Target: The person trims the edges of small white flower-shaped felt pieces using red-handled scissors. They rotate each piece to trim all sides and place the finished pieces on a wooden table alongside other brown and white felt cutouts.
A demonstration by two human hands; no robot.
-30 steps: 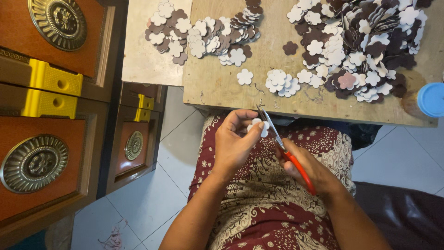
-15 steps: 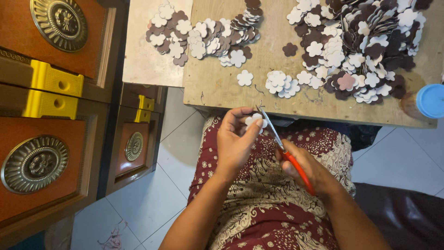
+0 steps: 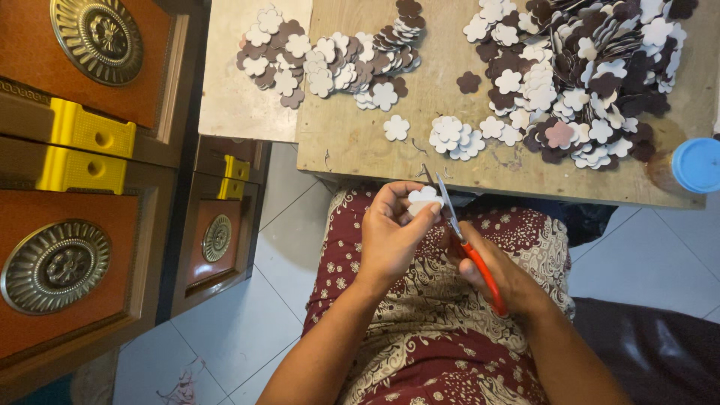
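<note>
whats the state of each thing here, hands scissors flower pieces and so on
left hand: raised over the lap, pinching a white flower piece
white flower piece: held at the scissor blades
right hand: closed around the scissor handles
scissors: red-handled, blades up, against the piece
flower pieces: white and brown, heaped loose on the board
wooden board: flat, bearing the piles
blue lid: on a container at the board's edge

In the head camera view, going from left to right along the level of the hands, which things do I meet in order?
Small wooden cabinet with round brass ornament → left hand → white flower-shaped piece → scissors with red handles → right hand.
</note>
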